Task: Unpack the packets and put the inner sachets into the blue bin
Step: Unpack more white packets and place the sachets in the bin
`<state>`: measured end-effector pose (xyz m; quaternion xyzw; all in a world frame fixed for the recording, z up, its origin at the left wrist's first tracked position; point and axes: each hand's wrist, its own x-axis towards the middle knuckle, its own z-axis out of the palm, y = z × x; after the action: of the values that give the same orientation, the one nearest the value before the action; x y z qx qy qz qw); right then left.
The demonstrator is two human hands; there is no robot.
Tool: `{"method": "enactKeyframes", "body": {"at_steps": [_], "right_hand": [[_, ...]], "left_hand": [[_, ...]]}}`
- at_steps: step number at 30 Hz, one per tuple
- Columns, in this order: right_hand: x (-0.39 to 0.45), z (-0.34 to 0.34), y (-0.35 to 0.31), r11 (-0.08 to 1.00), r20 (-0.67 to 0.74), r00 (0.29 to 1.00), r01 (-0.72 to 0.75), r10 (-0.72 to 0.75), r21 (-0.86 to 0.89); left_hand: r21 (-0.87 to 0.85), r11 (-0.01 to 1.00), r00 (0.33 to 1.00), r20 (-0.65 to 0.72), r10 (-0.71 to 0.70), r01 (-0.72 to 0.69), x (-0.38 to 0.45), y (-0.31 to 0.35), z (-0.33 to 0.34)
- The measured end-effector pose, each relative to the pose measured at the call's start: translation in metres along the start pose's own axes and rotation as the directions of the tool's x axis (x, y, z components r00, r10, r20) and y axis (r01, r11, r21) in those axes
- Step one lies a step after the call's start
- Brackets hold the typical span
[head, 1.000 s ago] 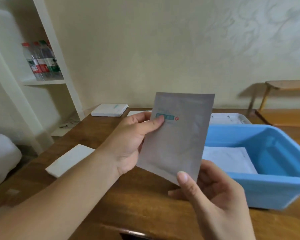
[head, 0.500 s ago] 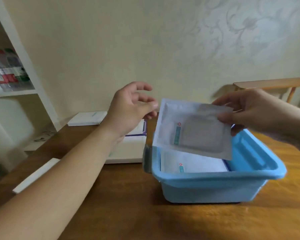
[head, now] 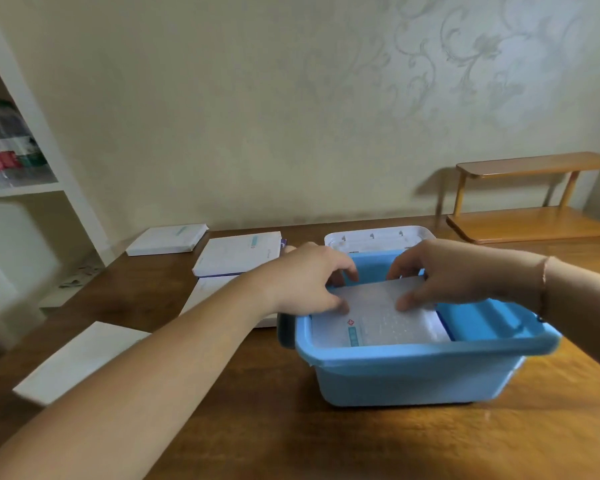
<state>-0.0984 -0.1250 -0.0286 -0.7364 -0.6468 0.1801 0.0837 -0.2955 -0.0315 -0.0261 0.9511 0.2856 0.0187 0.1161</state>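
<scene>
A blue bin [head: 426,356] stands on the wooden table [head: 291,438], right of centre. Inside it a white sachet [head: 378,322] with a teal label and a red mark lies flat on top of other sachets. My left hand [head: 307,282] reaches over the bin's left rim, its thumb on the sachet and its fingers curled over the sachet's far left corner. My right hand [head: 458,275] comes in from the right and pinches the sachet's far edge, thumb on top.
White packets lie on the table to the left: one at the back [head: 167,239], one beside it [head: 238,252], one near my forearm [head: 80,358]. A white lid [head: 378,235] sits behind the bin. A wooden rack [head: 527,199] stands at the right, a white shelf with bottles [head: 7,150] at the left.
My right hand has lowered the sachet from above the bin down into it. My left hand has moved right and joined it on the sachet.
</scene>
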Motion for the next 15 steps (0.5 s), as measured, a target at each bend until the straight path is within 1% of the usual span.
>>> {"method": "enactKeyframes", "body": {"at_steps": [2, 3, 7, 11, 13, 15], "right_hand": [[-0.003, 0.002, 0.000, 0.989, 0.007, 1.000, 0.013, -0.012, -0.144], [-0.003, 0.003, -0.001, 0.985, 0.026, 1.000, 0.013, -0.009, -0.175], [-0.006, 0.005, -0.002, 0.983, 0.127, 0.992, 0.018, 0.006, -0.183], [-0.007, 0.006, -0.002, 0.979, 0.113, 0.994, 0.019, 0.004, -0.203], [-0.009, 0.007, -0.004, 0.976, 0.112, 0.994, 0.009, 0.016, -0.216], [-0.016, 0.004, -0.009, 0.971, 0.054, 0.998, -0.023, 0.037, -0.238]], "left_hand": [[0.026, 0.999, 0.999, 0.037, -0.020, 0.019, 0.001, 0.000, 0.002], [0.027, 0.999, 0.998, 0.051, -0.026, 0.024, 0.002, -0.001, 0.002], [0.061, 0.998, 0.996, 0.087, -0.037, 0.032, 0.006, -0.002, 0.002], [0.087, 0.996, 0.995, 0.094, -0.041, 0.033, 0.008, -0.002, 0.004], [0.067, 0.997, 0.997, 0.073, -0.034, 0.029, 0.006, -0.003, 0.005], [0.010, 1.000, 1.000, -0.012, -0.007, 0.007, 0.001, -0.004, 0.003]]}}
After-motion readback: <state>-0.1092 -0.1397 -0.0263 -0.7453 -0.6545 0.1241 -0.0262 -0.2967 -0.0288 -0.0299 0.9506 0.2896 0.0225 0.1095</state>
